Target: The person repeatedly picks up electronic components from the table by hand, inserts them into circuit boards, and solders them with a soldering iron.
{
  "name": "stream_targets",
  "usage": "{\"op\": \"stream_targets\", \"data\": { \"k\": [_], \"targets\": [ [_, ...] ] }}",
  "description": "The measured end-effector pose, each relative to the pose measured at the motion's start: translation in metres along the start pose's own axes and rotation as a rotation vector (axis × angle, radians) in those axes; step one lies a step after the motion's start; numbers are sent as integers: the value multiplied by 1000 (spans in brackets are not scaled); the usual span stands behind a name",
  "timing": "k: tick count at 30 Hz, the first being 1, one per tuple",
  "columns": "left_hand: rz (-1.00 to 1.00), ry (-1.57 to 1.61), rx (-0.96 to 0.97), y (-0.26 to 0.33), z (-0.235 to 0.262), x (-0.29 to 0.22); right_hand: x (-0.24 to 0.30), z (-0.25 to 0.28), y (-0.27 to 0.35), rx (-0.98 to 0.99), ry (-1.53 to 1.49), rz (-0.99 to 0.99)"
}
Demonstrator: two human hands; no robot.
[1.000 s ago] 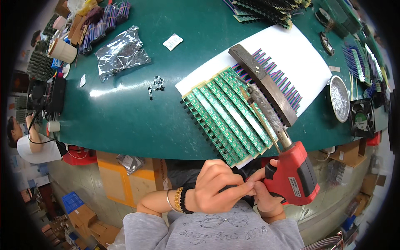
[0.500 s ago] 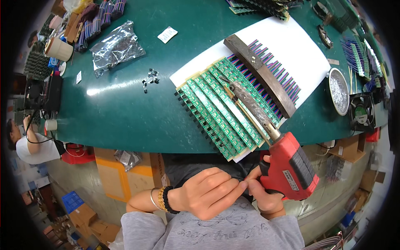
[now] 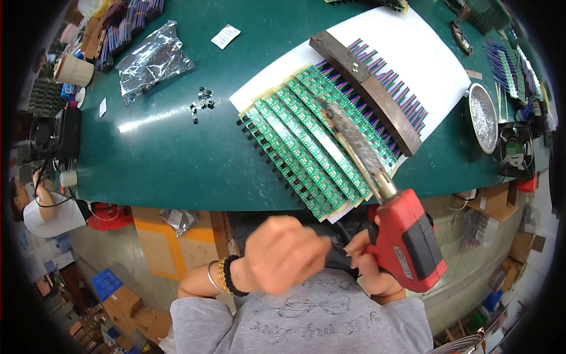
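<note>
My right hand (image 3: 372,268) is closed around the handle of a red soldering gun (image 3: 407,236), its thumb and a fingertip stretching out on the left. The gun's worn metal barrel points up and left over a row of green circuit boards (image 3: 306,147). My left hand (image 3: 283,253), blurred, is curled in front of my chest, apart from the right one; anything between its fingers is hidden. The boards lie on a white sheet (image 3: 424,53), with black connectors along their near-left edge. A dark bar (image 3: 365,88) lies across the striped wires at their far side.
On the green table (image 3: 159,159) are small black connectors (image 3: 202,103), a clear plastic bag (image 3: 153,62) and a paper packet (image 3: 226,36). A metal bowl (image 3: 483,118) and a fan (image 3: 515,152) stand at the right. A cardboard box (image 3: 171,242) is below the table edge; a person (image 3: 50,209) sits far left.
My left hand has drawn away from the right hand, moving slightly left, and is now blurred. The soldering gun is still in my right hand, a little lower. The whole view has shifted slightly.
</note>
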State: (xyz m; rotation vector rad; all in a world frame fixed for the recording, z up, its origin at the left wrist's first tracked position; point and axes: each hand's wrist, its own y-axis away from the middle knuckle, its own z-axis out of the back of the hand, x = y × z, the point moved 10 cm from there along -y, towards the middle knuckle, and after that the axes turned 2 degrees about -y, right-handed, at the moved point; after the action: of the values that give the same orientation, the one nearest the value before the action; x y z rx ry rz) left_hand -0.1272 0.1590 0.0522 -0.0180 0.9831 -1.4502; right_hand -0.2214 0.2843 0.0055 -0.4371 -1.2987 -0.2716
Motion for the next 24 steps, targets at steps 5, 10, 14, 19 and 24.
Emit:
{"op": "stream_targets", "data": {
  "k": [5,10,14,19,24],
  "targets": [
    [209,-95,-94,-2,-6,38,-10,20,38,-91,-192,176],
    [239,-76,-109,0,-8,41,-19,42,96,-90,-481,266],
    [237,-71,-98,-1,-6,42,-31,53,150,-165,-488,122],
    [235,-61,-91,-4,-6,42,-46,62,178,-268,-486,-2],
    [249,-53,-99,-3,-7,44,-48,66,167,-270,-548,1]
  ]
}}
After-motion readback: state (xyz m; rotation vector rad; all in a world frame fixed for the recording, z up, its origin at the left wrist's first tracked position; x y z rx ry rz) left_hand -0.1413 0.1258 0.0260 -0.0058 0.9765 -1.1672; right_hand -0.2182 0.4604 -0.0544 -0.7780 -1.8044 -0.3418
